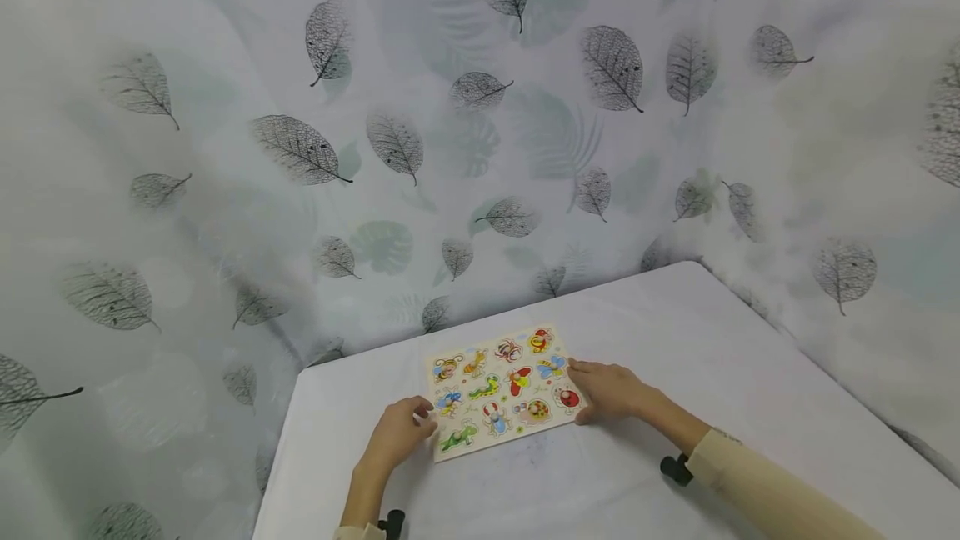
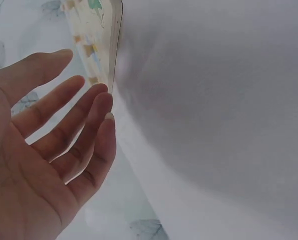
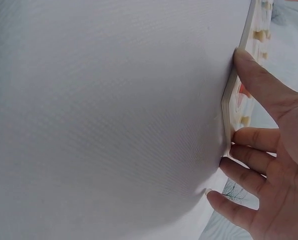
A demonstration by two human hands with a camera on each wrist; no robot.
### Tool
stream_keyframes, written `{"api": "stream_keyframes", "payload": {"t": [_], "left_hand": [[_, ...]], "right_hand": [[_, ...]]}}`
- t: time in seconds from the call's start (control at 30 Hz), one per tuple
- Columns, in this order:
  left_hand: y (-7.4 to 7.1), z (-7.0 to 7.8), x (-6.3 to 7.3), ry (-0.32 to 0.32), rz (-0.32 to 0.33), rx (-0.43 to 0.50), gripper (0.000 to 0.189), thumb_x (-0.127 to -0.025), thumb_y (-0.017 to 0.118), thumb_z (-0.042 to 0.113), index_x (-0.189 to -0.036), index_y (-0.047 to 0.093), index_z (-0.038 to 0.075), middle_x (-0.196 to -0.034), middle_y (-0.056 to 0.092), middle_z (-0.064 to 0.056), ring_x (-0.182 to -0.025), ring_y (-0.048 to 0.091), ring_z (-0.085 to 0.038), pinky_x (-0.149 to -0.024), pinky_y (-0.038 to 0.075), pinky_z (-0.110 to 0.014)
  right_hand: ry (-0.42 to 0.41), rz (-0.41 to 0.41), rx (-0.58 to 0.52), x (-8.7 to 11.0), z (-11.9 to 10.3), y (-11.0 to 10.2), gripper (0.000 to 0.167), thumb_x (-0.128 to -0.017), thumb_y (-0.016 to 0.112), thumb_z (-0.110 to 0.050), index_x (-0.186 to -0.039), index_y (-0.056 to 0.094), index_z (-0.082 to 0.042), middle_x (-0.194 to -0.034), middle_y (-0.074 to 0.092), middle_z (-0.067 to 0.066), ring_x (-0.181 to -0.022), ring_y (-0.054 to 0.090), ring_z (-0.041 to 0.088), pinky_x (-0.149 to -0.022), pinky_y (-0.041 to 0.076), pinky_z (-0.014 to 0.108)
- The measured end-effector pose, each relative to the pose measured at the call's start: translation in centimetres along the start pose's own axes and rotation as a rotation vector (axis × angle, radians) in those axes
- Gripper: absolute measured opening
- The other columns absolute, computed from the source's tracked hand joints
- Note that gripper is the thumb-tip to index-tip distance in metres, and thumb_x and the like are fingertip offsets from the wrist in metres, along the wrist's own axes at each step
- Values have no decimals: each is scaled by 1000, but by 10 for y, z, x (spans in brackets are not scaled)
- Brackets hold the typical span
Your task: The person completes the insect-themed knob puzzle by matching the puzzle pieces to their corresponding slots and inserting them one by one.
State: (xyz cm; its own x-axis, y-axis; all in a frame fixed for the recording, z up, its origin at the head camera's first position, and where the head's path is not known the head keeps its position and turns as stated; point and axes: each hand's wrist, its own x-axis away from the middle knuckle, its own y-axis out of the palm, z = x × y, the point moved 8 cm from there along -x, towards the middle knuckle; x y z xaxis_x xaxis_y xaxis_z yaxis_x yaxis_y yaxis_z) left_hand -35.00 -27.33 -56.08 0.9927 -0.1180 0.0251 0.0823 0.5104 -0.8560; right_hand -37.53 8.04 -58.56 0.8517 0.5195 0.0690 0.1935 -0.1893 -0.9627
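A wooden peg puzzle board (image 1: 504,390) with colourful insect pictures lies on the white-covered table. Beside its left edge is my left hand (image 1: 399,437), its fingers loosely bent and apart from one another. In the left wrist view this left hand (image 2: 54,145) holds nothing; its fingertips are close to the board's edge (image 2: 116,45), and I cannot tell whether they touch it. My right hand (image 1: 611,390) holds the board by its near right corner. The right wrist view shows the right thumb (image 3: 263,82) on one edge and fingertips (image 3: 238,135) against the adjoining edge.
A white cloth (image 1: 750,407) covers the table, whose far edge stands near a leaf-printed curtain (image 1: 465,148). More of this curtain hangs at the left and right. A black strap piece (image 1: 677,470) sits at the right wrist, another (image 1: 393,523) at the left.
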Motion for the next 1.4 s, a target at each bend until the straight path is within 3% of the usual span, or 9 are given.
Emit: {"api": "stream_keyframes", "payload": {"t": [0.17, 0.33, 0.5, 0.67, 0.77, 0.9, 1.03, 1.13, 1.4], "left_hand": [[9, 4, 9, 4, 50, -109, 33, -86, 86, 23, -113, 74, 7, -111, 71, -9, -95, 67, -23, -77, 61, -43], [12, 13, 21, 28, 105, -215, 55, -86, 85, 44, -122, 71, 6, -130, 66, -17, -121, 62, -40, -98, 55, -60], [11, 12, 29, 64, 112, -239, 78, -85, 79, 59, -137, 62, 3, -147, 55, -23, -136, 52, -46, -106, 49, -66], [14, 2, 30, 129, 155, -232, 85, -84, 78, 61, -141, 58, 2, -153, 50, -25, -140, 45, -50, -110, 42, -69], [18, -4, 30, 94, 123, -229, 90, -82, 77, 65, -144, 57, 4, -157, 46, -24, -144, 40, -50, -114, 36, -72], [26, -8, 32, 33, 18, -223, 95, -80, 77, 67, -148, 54, 5, -160, 43, -24, -147, 36, -51, -115, 30, -76], [31, -6, 33, 27, -18, -221, 96, -81, 78, 66, -151, 51, 6, -162, 39, -23, -149, 34, -51, -115, 29, -77], [29, -3, 33, 55, 23, -235, 97, -82, 76, 66, -153, 48, 7, -164, 37, -22, -150, 32, -49, -116, 29, -76], [16, 12, 30, 193, 271, -222, 98, -85, 70, 70, -159, 42, 11, -167, 34, -18, -154, 23, -48, -118, 19, -77]], "right_hand": [[8, 1, -25, 1, 7, 0, 90, -85, 85, -46, -150, 50, 4, -161, 43, 21, -148, 42, 39, -116, 43, 57], [1, 14, -32, 3, 12, 1, 92, -85, 85, -47, -151, 49, 5, -161, 42, 21, -148, 43, 39, -116, 43, 57], [12, 21, -39, 3, 16, 0, 93, -85, 84, -49, -152, 48, 4, -163, 41, 20, -148, 42, 38, -116, 43, 57], [47, 20, -48, -1, 22, 4, 96, -84, 84, -53, -155, 47, -1, -165, 39, 15, -150, 40, 36, -118, 41, 56], [49, 40, -47, -1, 23, 5, 97, -83, 85, -54, -154, 47, -1, -165, 40, 14, -149, 41, 36, -118, 42, 55], [38, 58, -40, 2, 23, 5, 98, -82, 86, -55, -153, 48, 1, -163, 41, 17, -148, 43, 37, -118, 42, 54], [43, 76, -63, 7, 26, 2, 103, -81, 85, -56, -155, 44, 3, -164, 39, 20, -149, 41, 39, -119, 40, 55], [33, 114, -79, 12, 26, -3, 106, -82, 82, -61, -156, 41, 3, -165, 36, 21, -150, 39, 41, -119, 39, 57], [-2, 293, -53, 20, 20, -20, 95, -96, 58, -68, -159, 37, 0, -167, 32, 22, -153, 29, 45, -120, 29, 70]]}}
